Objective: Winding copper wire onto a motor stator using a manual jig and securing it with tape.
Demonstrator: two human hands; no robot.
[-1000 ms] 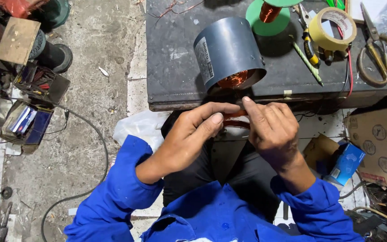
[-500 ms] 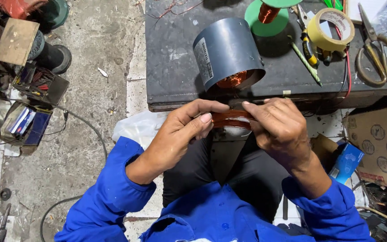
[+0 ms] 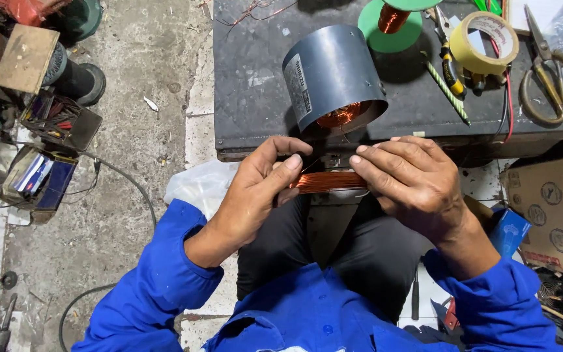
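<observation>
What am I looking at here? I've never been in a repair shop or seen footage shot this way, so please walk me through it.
The camera sits on the person's head and looks down, so you see their own arms in blue sleeves and their lap. Both bare hands hold one bundle of copper wire stretched between them: the left hand pinches one end with its fingers, the right hand grips the other. In front is a dark workbench. On it lies a grey motor housing on its side, with copper windings visible inside. Behind it are a green spool of copper wire, a roll of tape and scissors. On the floor at the left sit boxes of tools and parts.
</observation>
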